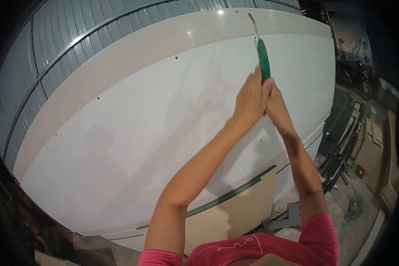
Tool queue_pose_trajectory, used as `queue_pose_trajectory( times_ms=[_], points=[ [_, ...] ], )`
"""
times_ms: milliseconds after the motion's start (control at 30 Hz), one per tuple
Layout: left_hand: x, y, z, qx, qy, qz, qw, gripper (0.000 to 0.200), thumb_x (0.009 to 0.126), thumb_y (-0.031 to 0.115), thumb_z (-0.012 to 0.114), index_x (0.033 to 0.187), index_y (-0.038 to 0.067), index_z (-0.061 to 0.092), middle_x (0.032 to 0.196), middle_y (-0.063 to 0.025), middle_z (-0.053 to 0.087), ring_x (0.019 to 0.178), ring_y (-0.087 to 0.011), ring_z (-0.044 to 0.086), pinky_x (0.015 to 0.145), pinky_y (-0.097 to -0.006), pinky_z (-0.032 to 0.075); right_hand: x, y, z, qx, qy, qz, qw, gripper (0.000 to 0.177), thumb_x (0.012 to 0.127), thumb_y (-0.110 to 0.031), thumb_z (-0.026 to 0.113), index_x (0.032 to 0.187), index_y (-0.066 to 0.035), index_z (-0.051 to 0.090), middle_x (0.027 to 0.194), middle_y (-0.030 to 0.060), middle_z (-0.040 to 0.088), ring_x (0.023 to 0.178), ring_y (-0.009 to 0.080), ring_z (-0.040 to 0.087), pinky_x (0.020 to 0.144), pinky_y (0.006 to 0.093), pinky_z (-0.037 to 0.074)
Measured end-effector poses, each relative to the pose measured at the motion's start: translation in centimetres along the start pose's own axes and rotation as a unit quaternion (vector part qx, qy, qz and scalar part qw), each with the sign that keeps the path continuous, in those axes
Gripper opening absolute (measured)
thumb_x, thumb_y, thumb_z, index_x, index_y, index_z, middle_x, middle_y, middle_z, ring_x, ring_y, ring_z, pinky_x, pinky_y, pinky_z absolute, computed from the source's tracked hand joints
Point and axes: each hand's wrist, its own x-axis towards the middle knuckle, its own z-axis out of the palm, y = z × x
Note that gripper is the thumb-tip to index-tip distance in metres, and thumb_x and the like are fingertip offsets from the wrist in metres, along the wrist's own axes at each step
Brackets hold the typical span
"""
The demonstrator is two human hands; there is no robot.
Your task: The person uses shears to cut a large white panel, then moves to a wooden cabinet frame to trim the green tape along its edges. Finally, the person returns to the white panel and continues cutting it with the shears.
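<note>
Both hands are raised together in front of a large white panel (164, 124). My left hand (251, 95) and my right hand (275, 99) press against each other around the lower end of a green tool (264, 57). A thin bent metal rod (254, 25) extends from the tool's top, its tip over the beige band (146, 57) along the panel's upper edge. The fingers are closed, and the part of the tool between the palms is hidden. Small dark screw holes dot the panel, one of them (255, 38) close to the rod.
Corrugated metal sheeting (62, 48) rises behind the panel. Below it leans a beige board (235, 208) with dark green strips (226, 197). Cardboard boxes (369, 148) and stacked dark strips (341, 146) lie on the concrete floor (341, 208) at right.
</note>
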Motion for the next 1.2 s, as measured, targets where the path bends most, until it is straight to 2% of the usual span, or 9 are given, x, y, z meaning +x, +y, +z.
queue_pose_trajectory(
  times_ms=[100,267,533,600,733,833,1000,1067,1200],
  points=[
    [2.7,-0.7,-0.5,0.018,0.015,-0.016,1.000,0.041,0.091,0.027,0.045,0.119,-0.003,0.045,0.086,-0.0228,0.056,0.078,-0.0372,0.056,0.068,-0.0401,0.044,2.7,-0.2,0.5,0.036,-0.023,0.011,0.999,0.027,0.089,-0.035,0.046,0.091,-0.008,0.042,0.061,-0.0026,0.040,0.044,0.0055,0.034,0.038,0.0221,0.028],
    [3.5,-2.7,0.0,-0.034,-0.010,-0.091,0.995,0.035,0.090,0.028,0.047,0.104,-0.003,0.050,0.085,-0.0234,0.058,0.080,-0.0401,0.056,0.070,-0.0422,0.044,3.8,1.3,-0.4,0.016,-0.066,0.043,0.997,0.023,0.083,-0.025,0.050,0.097,-0.008,0.044,0.060,-0.0034,0.041,0.043,0.0049,0.035,0.036,0.0213,0.028],
    [-1.1,1.0,-5.3,0.037,0.054,-0.038,0.997,0.043,0.089,0.021,0.046,0.120,-0.008,0.037,0.093,-0.0267,0.051,0.085,-0.0408,0.053,0.076,-0.0435,0.043,1.0,-1.1,4.9,-0.019,-0.055,-0.022,0.998,0.025,0.090,-0.029,0.045,0.090,-0.005,0.044,0.059,-0.0030,0.041,0.045,0.0047,0.035,0.038,0.0211,0.026],
    [-2.8,1.7,-7.9,0.028,0.075,-0.050,0.996,0.045,0.089,0.021,0.046,0.124,-0.005,0.035,0.090,-0.0241,0.051,0.082,-0.0378,0.054,0.074,-0.0420,0.043,0.4,-0.9,6.9,-0.024,-0.064,-0.033,0.997,0.025,0.090,-0.026,0.045,0.099,-0.002,0.046,0.061,-0.0032,0.041,0.046,0.0044,0.035,0.039,0.0211,0.027],
    [-7.1,2.3,-13.6,0.059,0.142,-0.054,0.987,0.044,0.089,0.018,0.046,0.127,0.000,0.034,0.088,-0.0199,0.051,0.079,-0.0333,0.053,0.071,-0.0388,0.043,-1.6,-1.9,13.1,-0.045,-0.139,-0.132,0.980,0.039,0.089,-0.021,0.049,0.124,-0.004,0.041,0.080,0.0019,0.051,0.064,0.0085,0.048,0.052,0.0223,0.040],
    [-10.5,2.4,-18.6,0.099,0.177,-0.069,0.977,0.051,0.089,0.019,0.048,0.130,-0.005,0.030,0.091,-0.0206,0.051,0.082,-0.0351,0.052,0.071,-0.0407,0.043,-4.1,-3.1,18.9,-0.016,-0.204,-0.149,0.967,0.048,0.087,-0.020,0.053,0.129,-0.004,0.036,0.098,0.0103,0.058,0.088,0.0202,0.056,0.081,0.0302,0.043],
    [-18.2,2.0,-28.3,0.133,0.253,-0.162,0.945,0.049,0.090,0.020,0.046,0.131,-0.002,0.031,0.089,-0.0179,0.052,0.079,-0.0316,0.054,0.070,-0.0390,0.044,-8.5,-3.3,31.2,0.024,-0.318,-0.109,0.941,0.049,0.085,-0.015,0.052,0.130,-0.005,0.034,0.107,0.0191,0.057,0.099,0.0311,0.057,0.083,0.0362,0.044],
    [-20.6,1.7,-31.4,0.181,0.283,-0.182,0.924,0.028,0.094,0.021,0.042,0.113,0.001,0.045,0.081,-0.0096,0.053,0.073,-0.0160,0.052,0.069,-0.0288,0.044,-10.3,-3.7,34.8,0.041,-0.358,-0.064,0.931,0.050,0.084,-0.013,0.051,0.130,-0.005,0.034,0.110,0.0211,0.056,0.102,0.0343,0.055,0.084,0.0382,0.043],
    [-24.5,2.0,-36.0,0.189,0.303,-0.225,0.907,0.029,0.095,0.026,0.041,0.108,0.001,0.046,0.079,-0.0092,0.053,0.072,-0.0172,0.051,0.069,-0.0304,0.043,-13.4,-4.2,40.1,0.005,-0.406,-0.048,0.913,0.050,0.082,-0.010,0.051,0.130,-0.006,0.034,0.109,0.0193,0.057,0.102,0.0341,0.055,0.085,0.0389,0.042]
  ],
)
